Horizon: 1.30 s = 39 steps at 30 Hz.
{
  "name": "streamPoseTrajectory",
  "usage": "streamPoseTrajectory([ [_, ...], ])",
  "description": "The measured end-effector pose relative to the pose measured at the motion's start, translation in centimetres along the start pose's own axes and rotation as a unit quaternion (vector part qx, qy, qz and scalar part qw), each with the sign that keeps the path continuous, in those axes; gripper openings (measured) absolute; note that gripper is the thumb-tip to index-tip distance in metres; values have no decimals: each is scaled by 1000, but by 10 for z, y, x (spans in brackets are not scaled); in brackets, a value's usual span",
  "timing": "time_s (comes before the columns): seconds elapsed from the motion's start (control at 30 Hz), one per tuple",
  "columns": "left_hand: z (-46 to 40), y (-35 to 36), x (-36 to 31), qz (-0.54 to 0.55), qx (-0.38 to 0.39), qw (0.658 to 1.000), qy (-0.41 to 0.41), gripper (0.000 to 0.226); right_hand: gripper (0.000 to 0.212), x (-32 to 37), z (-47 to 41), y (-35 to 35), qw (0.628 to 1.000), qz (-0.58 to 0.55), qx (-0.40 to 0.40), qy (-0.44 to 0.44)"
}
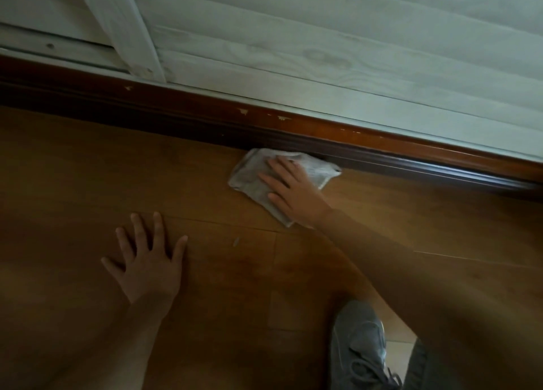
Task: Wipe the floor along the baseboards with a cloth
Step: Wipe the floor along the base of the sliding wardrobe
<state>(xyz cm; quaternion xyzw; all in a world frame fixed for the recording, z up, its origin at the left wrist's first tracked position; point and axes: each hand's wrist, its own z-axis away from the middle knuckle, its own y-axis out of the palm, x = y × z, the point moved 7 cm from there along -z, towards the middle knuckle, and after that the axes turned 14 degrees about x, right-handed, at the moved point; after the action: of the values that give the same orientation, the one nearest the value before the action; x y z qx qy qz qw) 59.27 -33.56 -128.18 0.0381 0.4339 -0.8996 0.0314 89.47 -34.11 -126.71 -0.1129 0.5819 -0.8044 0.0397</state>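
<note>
The right hand (291, 190) lay flat on the cloth (252, 181), fingers straight and spread, pressing it to the wood floor (73, 184); grip not closed around anything. The cloth was a crumpled pale grey rag, its far edge touching the foot of the dark brown baseboard (176, 113). The baseboard ran diagonally from upper left to right, with small pale chips along its top. Above it stood white wood-grain panels (323, 52) and a white slanted frame strip (123, 28).

The left hand (147, 266) was palm-down on bare floor, fingers splayed and straight, holding nothing, well apart from the cloth. A small pale speck (236, 241) lay on the boards between the two hands. A grey laced shoe (360, 348) sat at the bottom edge, under the right forearm, beside a trouser leg (423, 369). Nothing lay between the cloth and the baseboard. Picture was dim and slightly blurred at the right.
</note>
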Motion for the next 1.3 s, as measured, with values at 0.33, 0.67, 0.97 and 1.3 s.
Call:
streamPoseTrajectory([
  [0.33, 0, 0, -1, -1, 0, 1000, -2, 73, 53, -100, 118, 21, 996, 25, 26, 81],
  [0.67, 0, -2, -2, -10, 7, 1000, -15, 71, 52, 75, -90, -19, 996, -32, -23, -83],
  [0.97, 1, -2, -3, -14, 12, 1000, -14, 71, 56, 5, -4, 4, 995, 84, 26, -40],
  [1.3, 2, -7, -3, -1, 11, 1000, -11, 77, 55, 117, -146, -30, 992, -14, 78, -99],
])
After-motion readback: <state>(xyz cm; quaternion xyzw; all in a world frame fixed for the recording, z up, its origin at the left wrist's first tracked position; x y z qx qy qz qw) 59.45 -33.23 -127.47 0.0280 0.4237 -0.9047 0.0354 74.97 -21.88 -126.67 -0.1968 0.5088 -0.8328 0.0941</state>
